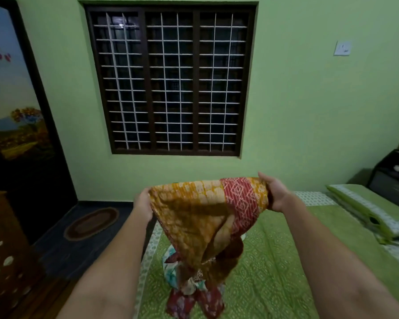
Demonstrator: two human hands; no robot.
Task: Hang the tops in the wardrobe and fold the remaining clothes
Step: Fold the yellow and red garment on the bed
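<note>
both hands — left hand (pixel 143 203), right hand (pixel 278 194) — grip orange garment (pixel 194 210) above bed (pixel 274 272).

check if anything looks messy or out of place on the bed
Only the clothes pile on the green bedspread: crumpled and unfolded beneath the mustard-and-red garment held up by the left hand and right hand.

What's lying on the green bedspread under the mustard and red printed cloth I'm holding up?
A heap of other clothes lies on the bedspread directly beneath the cloth, which both the left hand and right hand grip.
</note>
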